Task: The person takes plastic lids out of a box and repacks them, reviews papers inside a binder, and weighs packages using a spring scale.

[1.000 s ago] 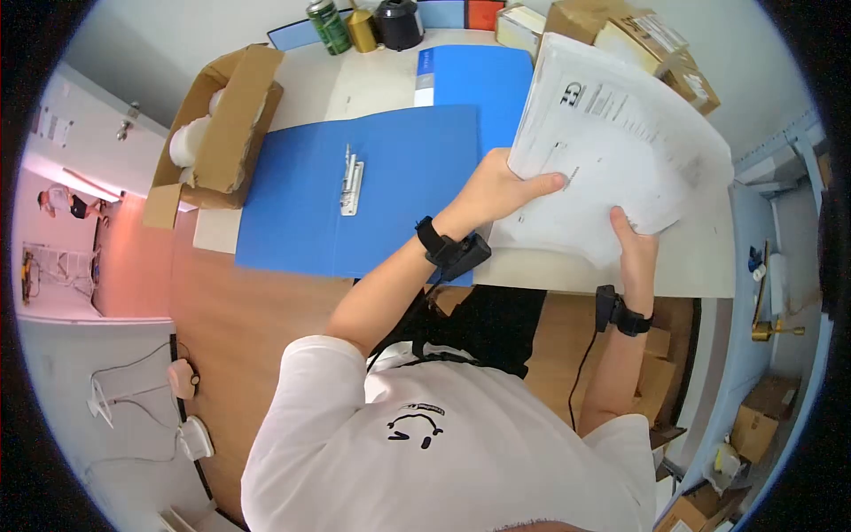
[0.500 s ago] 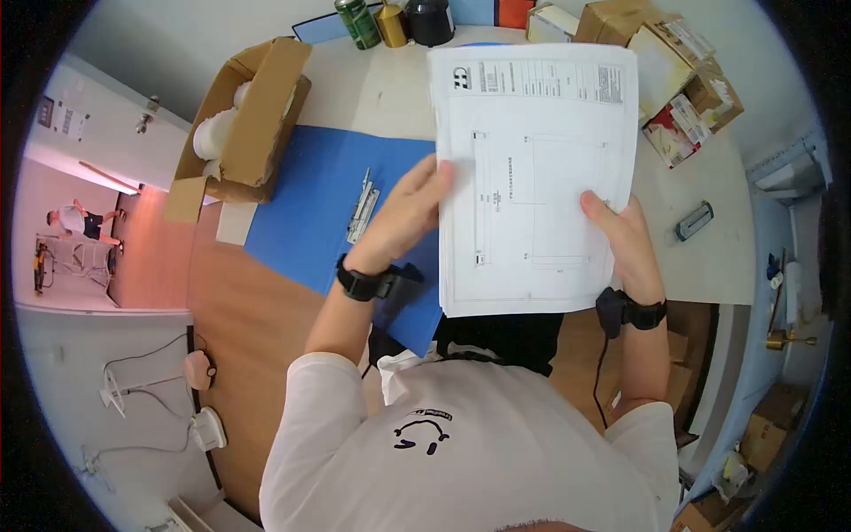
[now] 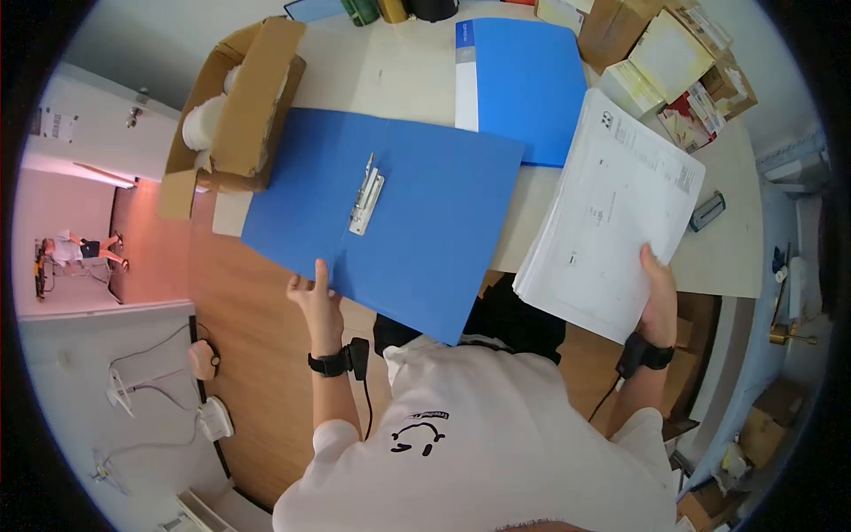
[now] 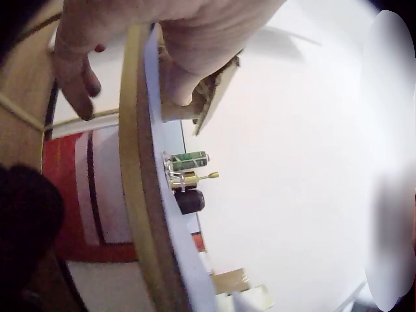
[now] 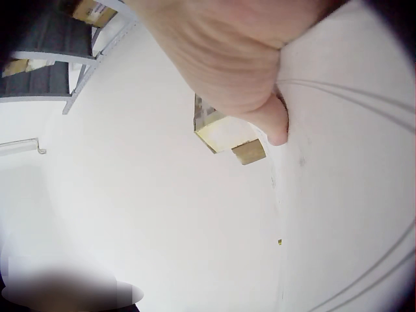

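Note:
A blue folder (image 3: 434, 204) lies spread flat, its front corner jutting past the table's front edge. Its metal lever clip (image 3: 366, 202) is on the left part. My left hand (image 3: 317, 306) is at the folder's near left edge, thumb up and fingers spread. In the left wrist view, the left hand (image 4: 214, 32) straddles that edge with a wide gap between thumb and fingers. My right hand (image 3: 658, 297) holds a thick stack of printed paper (image 3: 612, 213) by its lower right side, thumb on top. The stack is tilted, right of the folder.
A second blue folder (image 3: 523, 89) lies closed behind. On the left stands an open cardboard box (image 3: 257, 115) with white rolls inside. Small boxes (image 3: 674, 58) crowd the back right corner. A small grey-green object (image 3: 707, 211) lies by the right edge. Far left, a person (image 3: 84, 248) is beyond a doorway.
The stack was held in both hands, then upright in front of me. My left hand has let go and moved left to the folder's edge; the right hand has carried the stack rightward.

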Tool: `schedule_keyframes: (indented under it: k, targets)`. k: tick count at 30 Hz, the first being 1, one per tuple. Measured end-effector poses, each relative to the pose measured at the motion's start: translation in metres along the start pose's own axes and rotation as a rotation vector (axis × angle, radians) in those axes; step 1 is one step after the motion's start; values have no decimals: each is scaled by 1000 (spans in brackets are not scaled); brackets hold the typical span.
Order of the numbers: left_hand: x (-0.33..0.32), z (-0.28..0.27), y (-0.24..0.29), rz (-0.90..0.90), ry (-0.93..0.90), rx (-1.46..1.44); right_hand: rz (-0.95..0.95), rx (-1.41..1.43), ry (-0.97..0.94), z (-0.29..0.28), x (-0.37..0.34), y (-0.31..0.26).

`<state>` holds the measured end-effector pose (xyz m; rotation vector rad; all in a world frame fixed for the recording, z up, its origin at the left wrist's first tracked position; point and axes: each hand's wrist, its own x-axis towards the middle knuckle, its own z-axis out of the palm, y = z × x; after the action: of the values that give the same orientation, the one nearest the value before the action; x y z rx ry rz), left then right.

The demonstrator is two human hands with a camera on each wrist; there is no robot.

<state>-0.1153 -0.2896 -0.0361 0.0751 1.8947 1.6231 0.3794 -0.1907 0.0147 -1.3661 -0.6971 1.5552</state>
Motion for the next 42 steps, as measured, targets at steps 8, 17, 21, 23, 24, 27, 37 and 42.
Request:
schedule_keyframes:
  k: [8,17,21,23,24,27,37,42]
  targets:
    - [-11,5,-22,-232,-538,-395,-32,80,42,20,-23,-3]
    - [-106,34,-48,-576,-969,7,-66,113,17,14,-27,-5]
    - [-98,59,-55,-565,-1460,353,-132,43,74,-6,-38,-7]
    - [-91,66,-62,-305,-1522,443,-153,120,137,-6,-48,-10]
    - [-91,70,-62,-262,-1512,462,-157,101,153,-11,-51,-10]
    - [-89,76,-60,-214,-1536,442,-189,51,210,-28,-49,6]
    - [-86,71,20,32,-1952,763,-2,-82,-84,-4,-23,22]
    - [-86,120,50,499,-1396,561,-46,-205,-100,11,-13,22]
